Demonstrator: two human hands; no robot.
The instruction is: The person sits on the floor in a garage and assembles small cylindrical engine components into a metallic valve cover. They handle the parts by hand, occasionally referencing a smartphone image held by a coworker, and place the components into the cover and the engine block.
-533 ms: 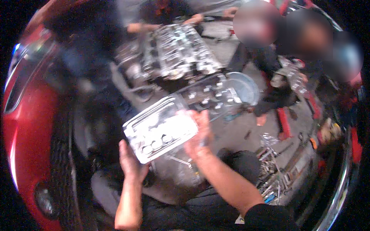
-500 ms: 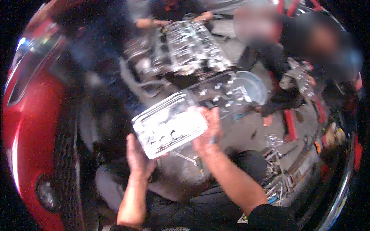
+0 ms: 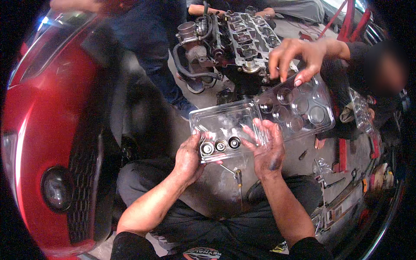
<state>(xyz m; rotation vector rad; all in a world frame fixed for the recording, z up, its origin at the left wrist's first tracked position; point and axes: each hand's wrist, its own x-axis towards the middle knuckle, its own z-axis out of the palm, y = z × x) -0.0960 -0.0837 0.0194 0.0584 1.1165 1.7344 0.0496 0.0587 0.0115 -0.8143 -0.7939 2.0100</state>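
Observation:
A clear plastic clamshell tray (image 3: 225,119) lies unfolded in front of me. Three round metal cups, like valve tappets (image 3: 220,145), sit in a row along its near edge. My left hand (image 3: 189,158) grips the tray's left end, thumb on top and fingers underneath. At the fold, my right hand (image 3: 268,149) is palm up with its fingers stretched apart, against the plastic; whether it bears weight I cannot tell. The other half, with round moulded pockets (image 3: 300,106), extends to the right. Above that half's far edge hangs a co-worker's hand (image 3: 299,58), fingers bent down; what it holds, if anything, is unclear.
An engine (image 3: 253,37) with an exposed cylinder head stands ahead, and another person's arms rest behind it. A red car's front (image 3: 47,121) fills the left. A yellow-handled tool (image 3: 238,175) lies between my legs. Loose tools (image 3: 338,212) and red stand legs (image 3: 342,156) are at right.
The tray has moved right and away from me. My right hand has spread its fingers, and a co-worker's hand has come in over the pocketed half.

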